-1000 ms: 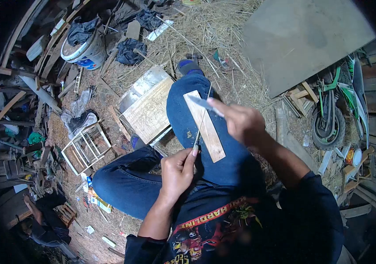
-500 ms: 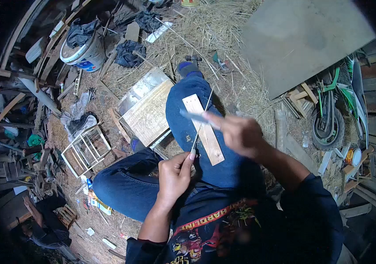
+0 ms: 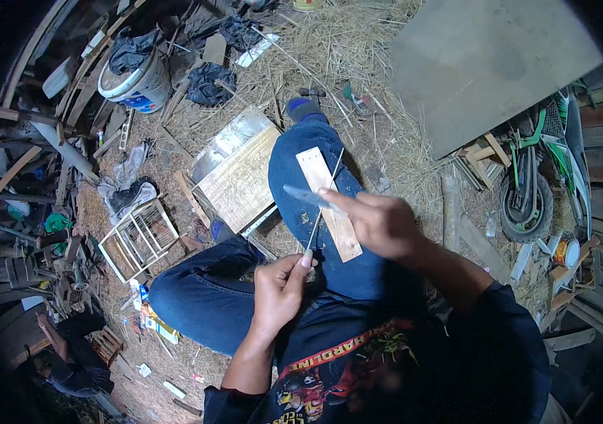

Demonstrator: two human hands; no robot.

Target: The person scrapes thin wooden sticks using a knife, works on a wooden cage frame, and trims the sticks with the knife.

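Observation:
My left hand [image 3: 276, 291] is closed on the near end of a thin wooden stick [image 3: 335, 166], which slants up and away over my thigh. A knife [image 3: 303, 196] is gripped in my right hand [image 3: 380, 222], its blade pointing left across the stick. Whether the edge touches the stick, I cannot tell. Under both lies a flat wooden board [image 3: 349, 244] with small holes, resting on my jeans [image 3: 287, 169]. Small pale shavings are scattered on the denim beside it.
A wooden board or box [image 3: 234, 184] and a small stick frame [image 3: 140, 240] lie to the left. Farther back are a white bucket [image 3: 135, 88] and a large flat panel [image 3: 485, 71]. A green motorbike [image 3: 534, 169] stands right. Another person [image 3: 68, 360] sits at lower left.
My right hand and the knife have shifted slightly down toward my left hand, and the blade shows broader. My left hand stays nearly in place with the stick.

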